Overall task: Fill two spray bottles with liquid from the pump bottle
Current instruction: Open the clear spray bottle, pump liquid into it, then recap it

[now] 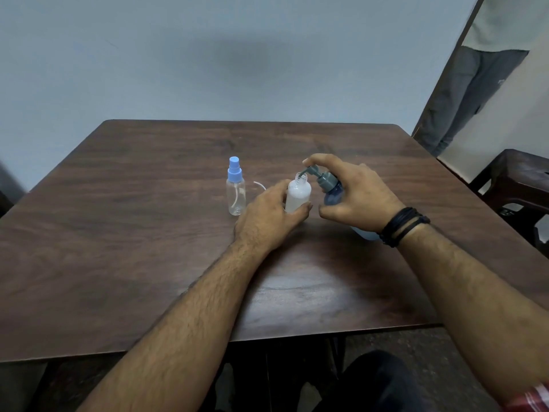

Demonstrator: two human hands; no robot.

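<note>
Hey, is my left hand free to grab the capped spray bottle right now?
Probably not yet. The left hand grips the open spray bottle under the pump bottle spout. The capped spray bottle stands just beside it with nothing between, so once released, it looks easily reachable.

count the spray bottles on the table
2: a clear capped spray bottle standing left, and an uncapped spray bottle gripped by the left hand beside the pump bottle.
</note>
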